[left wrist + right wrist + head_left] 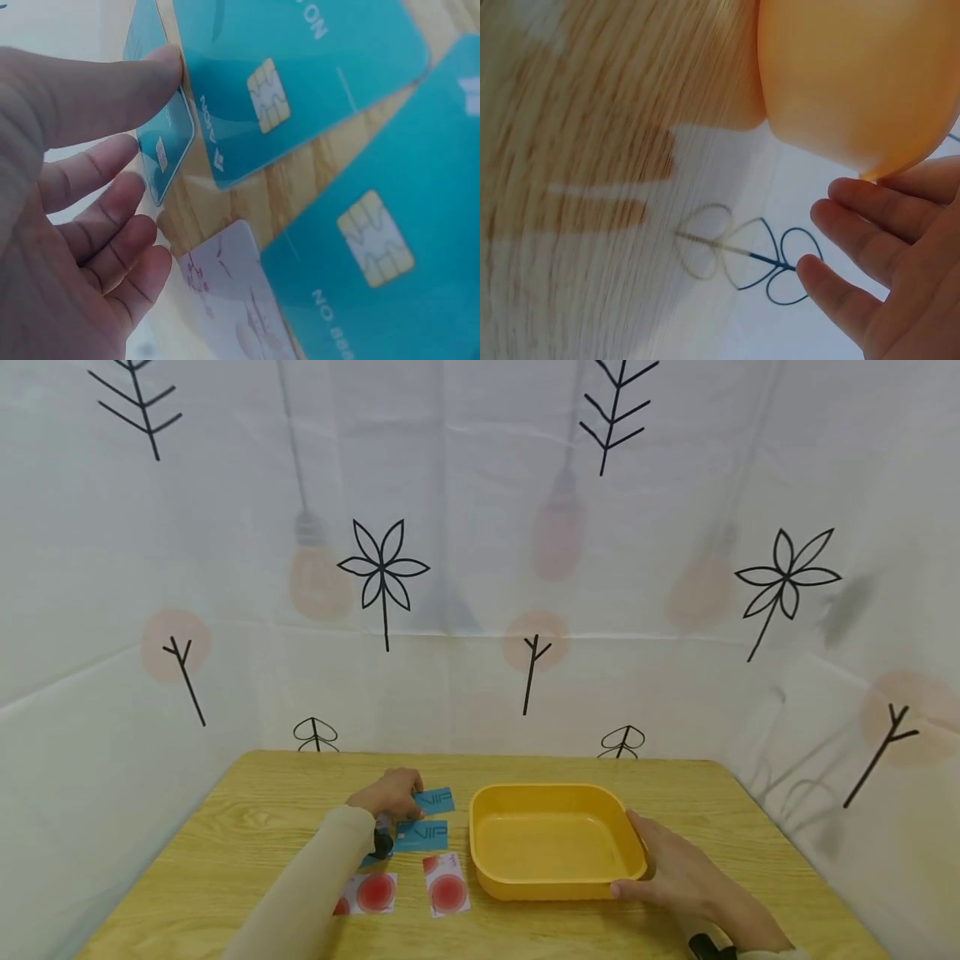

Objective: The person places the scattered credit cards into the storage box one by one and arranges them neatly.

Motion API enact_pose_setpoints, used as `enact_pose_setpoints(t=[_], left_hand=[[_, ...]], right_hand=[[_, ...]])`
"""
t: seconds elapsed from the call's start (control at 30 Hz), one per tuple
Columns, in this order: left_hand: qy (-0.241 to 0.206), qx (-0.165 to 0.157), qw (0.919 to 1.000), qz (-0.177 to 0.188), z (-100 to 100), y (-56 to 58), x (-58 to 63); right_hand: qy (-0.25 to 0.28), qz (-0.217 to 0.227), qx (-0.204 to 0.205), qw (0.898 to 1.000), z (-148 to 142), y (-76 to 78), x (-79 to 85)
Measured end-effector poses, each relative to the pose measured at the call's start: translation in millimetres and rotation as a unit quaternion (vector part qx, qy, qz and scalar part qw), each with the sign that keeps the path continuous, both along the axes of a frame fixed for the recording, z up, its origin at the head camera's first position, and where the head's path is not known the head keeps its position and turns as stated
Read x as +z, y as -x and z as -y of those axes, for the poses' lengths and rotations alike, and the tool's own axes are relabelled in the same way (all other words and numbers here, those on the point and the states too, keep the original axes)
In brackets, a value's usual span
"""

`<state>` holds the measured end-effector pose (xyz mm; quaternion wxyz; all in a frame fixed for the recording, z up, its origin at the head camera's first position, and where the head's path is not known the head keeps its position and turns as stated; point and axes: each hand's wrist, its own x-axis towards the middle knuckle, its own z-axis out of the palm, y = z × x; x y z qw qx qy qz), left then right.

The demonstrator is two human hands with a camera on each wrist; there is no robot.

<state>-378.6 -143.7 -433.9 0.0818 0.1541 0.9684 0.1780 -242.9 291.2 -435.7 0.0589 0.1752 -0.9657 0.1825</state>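
A blue card printed VIP (435, 800) is pinched by my left hand (392, 792) at its left end. In the left wrist view the thumb lies on this blue card (166, 146), which tilts against the others, while the remaining fingers curl loosely. Just below is a second blue VIP card (422, 836); another blue card is mostly hidden by the wrist. Two white cards with red circles, one upright (447, 885) and one sideways (377, 892), lie nearer. My right hand (678, 868) holds the right side of an open yellow plastic tray (555, 889), thumb at its near corner.
The wood-grain table (225, 843) has a back edge close to a white curtain (450, 693) with plant drawings. The same curtain closes in both sides. The tray stands right of the cards, with nothing seen inside.
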Motion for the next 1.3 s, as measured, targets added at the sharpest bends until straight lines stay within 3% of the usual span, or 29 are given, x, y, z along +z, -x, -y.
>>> enact_pose_setpoints(t=[0.47, 0.67, 1.1, 1.3], left_hand=[[-0.034, -0.011, 0.9993, -0.012, 2.3, -0.5, -7.3], [-0.034, -0.024, 0.9987, -0.03, 2.5, -5.5, -7.3], [-0.041, -0.032, 0.9984, -0.021, 5.5, -8.9, -6.6], [-0.03, -0.037, 0.998, -0.041, 5.1, -8.2, -7.2]], right_hand=[[-0.001, 0.014, 0.001, 1.0, 1.6, -0.2, 4.6], [-0.003, 0.019, 0.004, 1.0, 1.6, -0.3, 5.1], [-0.001, 0.034, -0.005, 0.999, 3.6, -0.4, 6.2], [0.005, 0.04, -0.011, 0.999, 2.6, 1.0, 2.8]])
